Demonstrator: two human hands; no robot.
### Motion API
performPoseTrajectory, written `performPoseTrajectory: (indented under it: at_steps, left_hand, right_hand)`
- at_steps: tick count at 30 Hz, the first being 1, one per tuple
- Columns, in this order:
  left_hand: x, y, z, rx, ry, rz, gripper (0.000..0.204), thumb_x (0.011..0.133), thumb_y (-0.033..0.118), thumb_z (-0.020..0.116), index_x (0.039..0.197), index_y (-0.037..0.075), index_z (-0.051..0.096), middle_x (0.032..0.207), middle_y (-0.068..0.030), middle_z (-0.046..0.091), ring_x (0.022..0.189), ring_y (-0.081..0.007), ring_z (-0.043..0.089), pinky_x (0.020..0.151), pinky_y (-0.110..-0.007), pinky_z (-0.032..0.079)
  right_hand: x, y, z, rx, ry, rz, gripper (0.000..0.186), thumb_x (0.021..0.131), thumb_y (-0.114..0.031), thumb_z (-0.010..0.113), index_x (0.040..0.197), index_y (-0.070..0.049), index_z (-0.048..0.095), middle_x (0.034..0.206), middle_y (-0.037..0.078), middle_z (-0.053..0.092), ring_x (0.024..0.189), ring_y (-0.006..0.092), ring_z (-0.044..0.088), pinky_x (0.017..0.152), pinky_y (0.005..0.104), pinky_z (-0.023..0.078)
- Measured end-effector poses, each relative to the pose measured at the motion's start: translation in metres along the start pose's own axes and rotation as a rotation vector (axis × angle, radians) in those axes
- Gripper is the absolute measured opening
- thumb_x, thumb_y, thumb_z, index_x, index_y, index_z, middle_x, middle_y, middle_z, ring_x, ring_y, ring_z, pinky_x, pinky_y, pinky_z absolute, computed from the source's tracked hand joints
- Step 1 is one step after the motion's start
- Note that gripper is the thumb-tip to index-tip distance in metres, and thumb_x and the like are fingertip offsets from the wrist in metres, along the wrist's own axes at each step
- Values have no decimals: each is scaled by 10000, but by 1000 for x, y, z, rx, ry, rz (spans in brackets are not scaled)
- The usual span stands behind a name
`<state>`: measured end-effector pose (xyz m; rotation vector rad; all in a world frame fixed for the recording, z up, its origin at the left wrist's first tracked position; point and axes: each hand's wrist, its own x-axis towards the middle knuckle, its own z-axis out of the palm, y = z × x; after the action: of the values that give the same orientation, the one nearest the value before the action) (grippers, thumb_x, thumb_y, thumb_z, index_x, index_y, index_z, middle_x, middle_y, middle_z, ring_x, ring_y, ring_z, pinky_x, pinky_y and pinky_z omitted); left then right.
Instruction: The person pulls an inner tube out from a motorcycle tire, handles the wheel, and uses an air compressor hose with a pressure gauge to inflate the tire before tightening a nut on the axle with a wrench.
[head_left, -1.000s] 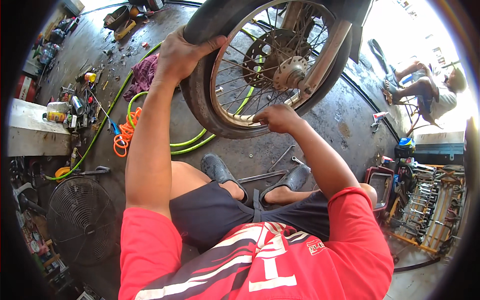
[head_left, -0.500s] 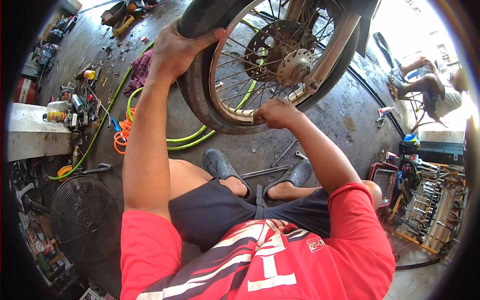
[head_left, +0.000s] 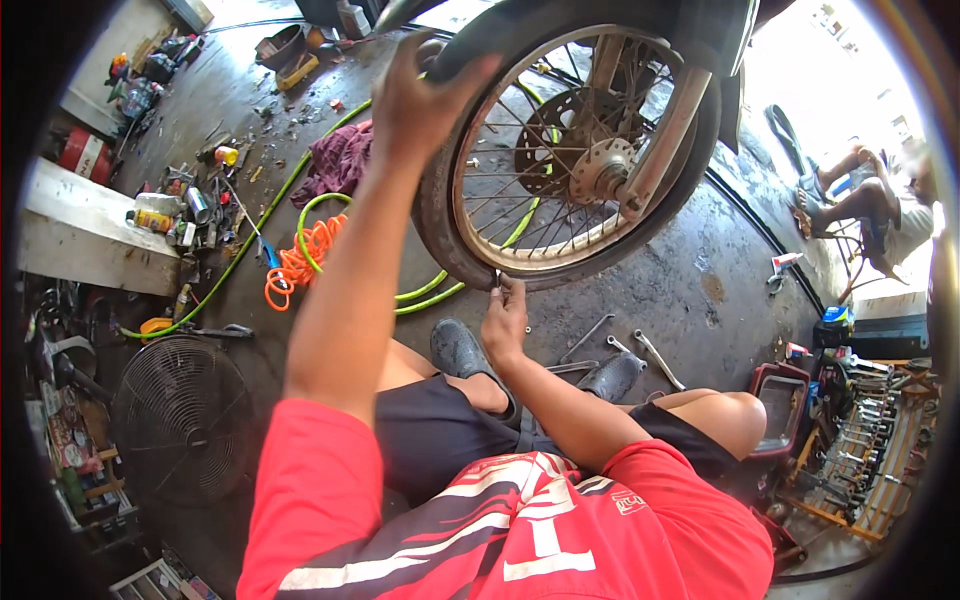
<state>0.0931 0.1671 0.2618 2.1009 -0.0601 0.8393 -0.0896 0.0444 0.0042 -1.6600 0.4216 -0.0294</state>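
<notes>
A motorcycle's spoked front wheel (head_left: 590, 255) stands before me, its black tyre (head_left: 436, 215) worn and the fork leg running down to the hub (head_left: 602, 170). My left hand (head_left: 415, 115) is high on the near-left side of the tyre, just by the mudguard (head_left: 520, 35), thumb across the rubber and fingers curled behind, partly blurred. Low down, my right hand (head_left: 507, 318) pinches a small, thin dark piece between thumb and fingertips, against the bottom edge of tyre and rim. What that piece is cannot be made out.
Wrenches (head_left: 657, 360) lie by my shoes. Left are a green hose (head_left: 255, 240), orange coiled hose (head_left: 290, 270), purple cloth (head_left: 338, 165) and a round fan (head_left: 185, 415). Right sits a tool rack (head_left: 865, 440) beside a red tray (head_left: 778, 405). A seated person (head_left: 880, 195) is farther right.
My right hand has moved from the inner rim by the spokes down to the tyre's lower edge. The whole view has shifted, and my left hand stays at the tyre.
</notes>
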Motion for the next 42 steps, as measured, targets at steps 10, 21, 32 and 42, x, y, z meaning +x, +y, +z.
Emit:
performPoseTrajectory:
  at_steps: [10,21,32,42]
  left_hand:
    - [-192,-92,29,-674,151,-353,697,787,341,856,1292,20,499,1167,-61,619,1052,-155,589,947,-292,449]
    - [-78,-65,7,-413,-58,-227,522,731,363,898,1063,17,691,974,-41,733,879,-112,659,823,-269,503]
    - [-47,-37,-9,-231,-143,-209,588,695,501,882,993,25,708,928,-73,748,849,-169,697,814,-307,513]
    - [-50,-41,-17,-126,-124,-217,688,656,597,862,1016,34,698,942,-95,737,883,-217,704,836,-340,517]
  right_hand:
    - [10,-22,-6,101,-157,150,214,993,-87,524,1196,-19,531,969,44,592,829,123,507,736,277,435]
    - [-50,-4,-35,-186,-344,-180,313,952,-145,594,1257,-128,528,1020,227,682,961,446,654,790,444,514]
    - [148,-123,-104,-1009,-1001,-506,303,837,-197,622,1118,-218,732,1038,101,726,979,308,674,832,421,523]
    - [80,-119,-70,-1003,-751,-272,325,866,-183,610,1187,-174,661,1023,167,707,985,350,671,814,467,513]
